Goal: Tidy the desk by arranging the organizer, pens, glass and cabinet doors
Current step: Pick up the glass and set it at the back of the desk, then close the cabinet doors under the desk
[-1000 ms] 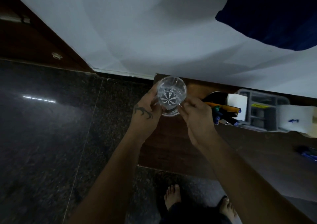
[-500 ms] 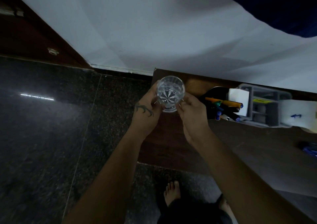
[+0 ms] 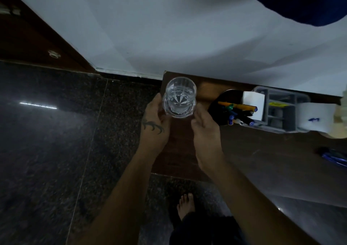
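Observation:
A clear cut glass point(image 3: 179, 100) stands upright at the far left corner of the dark wooden desk point(image 3: 262, 154), close to the wall. My left hand point(image 3: 154, 124) cups its left side and my right hand point(image 3: 206, 132) touches its lower right side with the fingertips. To the right, a black pen holder point(image 3: 221, 102) with several pens point(image 3: 238, 106) leans against a grey compartmented organizer point(image 3: 281, 109).
A white box point(image 3: 315, 119) sits beside the organizer, and a blue pen point(image 3: 334, 157) lies at the desk's right edge. Dark stone floor lies left of the desk; my bare foot point(image 3: 185, 205) is below it. A wooden door point(image 3: 28, 38) stands far left.
Both hands carried the glass a little farther toward the wall and lower onto the desk corner. My fingers now sit lower, around its base.

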A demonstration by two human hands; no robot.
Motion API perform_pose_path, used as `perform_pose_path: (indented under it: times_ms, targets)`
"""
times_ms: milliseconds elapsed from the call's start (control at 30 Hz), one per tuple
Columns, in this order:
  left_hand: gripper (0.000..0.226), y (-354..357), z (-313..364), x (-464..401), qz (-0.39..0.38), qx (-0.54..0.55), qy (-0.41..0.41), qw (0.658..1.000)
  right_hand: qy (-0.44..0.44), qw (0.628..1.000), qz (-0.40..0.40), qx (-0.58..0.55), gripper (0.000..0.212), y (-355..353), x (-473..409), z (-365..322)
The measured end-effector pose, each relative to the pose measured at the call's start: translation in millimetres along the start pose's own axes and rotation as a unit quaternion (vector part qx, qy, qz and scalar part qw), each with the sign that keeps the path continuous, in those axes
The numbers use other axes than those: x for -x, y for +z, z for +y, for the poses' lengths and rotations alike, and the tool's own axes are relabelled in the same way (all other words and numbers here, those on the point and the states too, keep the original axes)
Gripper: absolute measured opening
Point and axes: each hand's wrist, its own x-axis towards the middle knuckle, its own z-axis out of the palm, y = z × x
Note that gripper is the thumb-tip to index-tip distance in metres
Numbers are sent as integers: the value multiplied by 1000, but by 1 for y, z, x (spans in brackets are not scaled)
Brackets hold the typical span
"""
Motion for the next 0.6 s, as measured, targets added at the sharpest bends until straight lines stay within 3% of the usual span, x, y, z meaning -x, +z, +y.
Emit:
perform_pose_path:
  times_ms: [133, 300, 600]
  targets:
    - [50, 10, 4, 48, 63, -26, 2, 998, 46, 998, 25, 21, 43, -20, 39, 24]
    - [41, 40, 10, 103, 21, -29, -54, 998, 107, 993, 39, 27, 39, -61, 70, 46]
    - [40, 98, 40, 150, -37, -30, -76, 996, 119, 989, 69, 45, 37, -140, 85, 53]
